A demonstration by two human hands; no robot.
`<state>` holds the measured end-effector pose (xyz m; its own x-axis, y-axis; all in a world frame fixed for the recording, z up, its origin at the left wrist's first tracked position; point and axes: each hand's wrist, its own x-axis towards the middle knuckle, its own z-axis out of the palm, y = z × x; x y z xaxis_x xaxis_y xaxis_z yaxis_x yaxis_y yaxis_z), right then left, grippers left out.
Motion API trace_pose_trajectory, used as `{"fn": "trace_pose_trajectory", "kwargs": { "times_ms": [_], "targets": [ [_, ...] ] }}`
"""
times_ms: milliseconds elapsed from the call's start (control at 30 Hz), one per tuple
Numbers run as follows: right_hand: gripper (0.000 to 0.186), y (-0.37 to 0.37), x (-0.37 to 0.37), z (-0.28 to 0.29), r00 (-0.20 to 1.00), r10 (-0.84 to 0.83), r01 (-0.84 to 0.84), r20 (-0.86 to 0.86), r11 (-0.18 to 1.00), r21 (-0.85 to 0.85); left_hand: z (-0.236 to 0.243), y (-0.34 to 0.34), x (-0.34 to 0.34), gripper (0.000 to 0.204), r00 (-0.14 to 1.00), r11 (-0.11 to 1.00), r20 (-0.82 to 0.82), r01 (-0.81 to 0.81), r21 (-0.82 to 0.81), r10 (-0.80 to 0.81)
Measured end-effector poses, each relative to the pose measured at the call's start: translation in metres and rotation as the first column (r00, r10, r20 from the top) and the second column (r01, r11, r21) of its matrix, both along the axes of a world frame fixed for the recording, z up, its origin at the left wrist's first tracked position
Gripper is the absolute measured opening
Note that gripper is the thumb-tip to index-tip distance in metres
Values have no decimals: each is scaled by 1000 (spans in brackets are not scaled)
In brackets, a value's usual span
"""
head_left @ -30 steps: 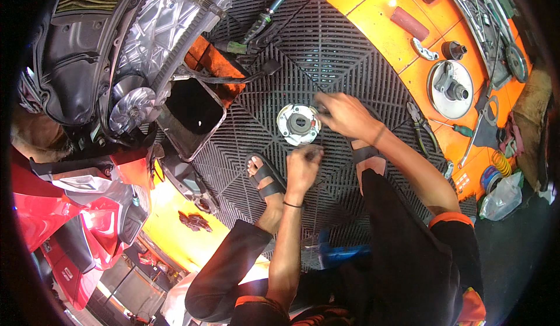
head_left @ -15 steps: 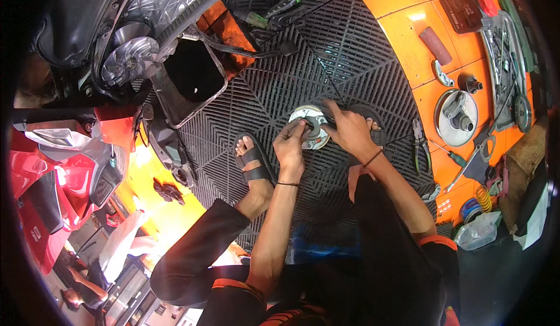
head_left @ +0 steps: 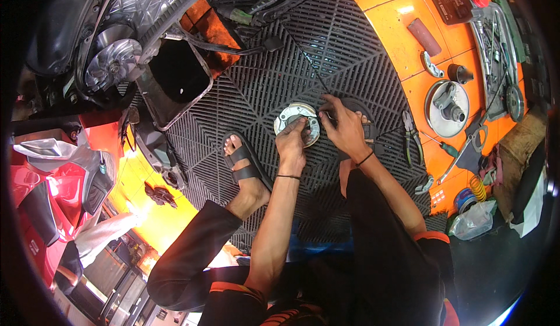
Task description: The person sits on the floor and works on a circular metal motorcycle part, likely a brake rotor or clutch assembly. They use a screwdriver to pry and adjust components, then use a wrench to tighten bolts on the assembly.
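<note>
A round clutch shoe assembly (head_left: 287,116), pale metal with a dark centre, is just above the black slatted mat between my feet. My left hand (head_left: 291,148) is closed on its near side, thumb and fingers over the middle of the part. To its right, apart from the clutch, is my right hand (head_left: 348,132), with thumb and fingers bent toward each other. Something small and dark seems to be between those fingertips; I cannot make out what it is.
Pliers (head_left: 412,137) lie on the mat's right edge. On orange tiles beyond are a metal disc with a hub (head_left: 433,113), a loose clutch shoe (head_left: 430,65), a dark socket-like piece (head_left: 460,73) and a tool tray (head_left: 487,40). An open scooter engine (head_left: 114,63) stands at the upper left.
My right hand has drawn away from the clutch to the right, its fingers more bent. My left hand still grips the clutch. The whole view has shifted slightly.
</note>
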<state>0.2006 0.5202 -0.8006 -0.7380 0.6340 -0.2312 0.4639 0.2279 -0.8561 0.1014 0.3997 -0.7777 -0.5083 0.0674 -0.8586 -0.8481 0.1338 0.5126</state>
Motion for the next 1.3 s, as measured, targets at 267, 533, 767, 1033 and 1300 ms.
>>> {"fn": "trace_pose_trajectory", "kwargs": {
  "times_ms": [267,533,767,1033,1300],
  "targets": [
    [24,11,4,16,998,20,-18,-53,999,31,-5,10,6,15,995,998,-96,1,-68,-7],
    [29,52,27,66,991,-62,89,-119,967,238,-5,13,37,26,897,996,-440,11,-88,-49],
    [26,51,51,69,980,-190,151,-65,909,-388,-4,20,43,28,828,987,-540,97,-126,-150],
    [30,41,44,44,970,169,-183,-176,981,-67,0,23,39,30,811,981,-555,123,-148,-186],
    [41,18,31,37,974,220,-218,-51,975,31,-4,21,32,21,833,995,-545,56,-84,-93]
  ]
}}
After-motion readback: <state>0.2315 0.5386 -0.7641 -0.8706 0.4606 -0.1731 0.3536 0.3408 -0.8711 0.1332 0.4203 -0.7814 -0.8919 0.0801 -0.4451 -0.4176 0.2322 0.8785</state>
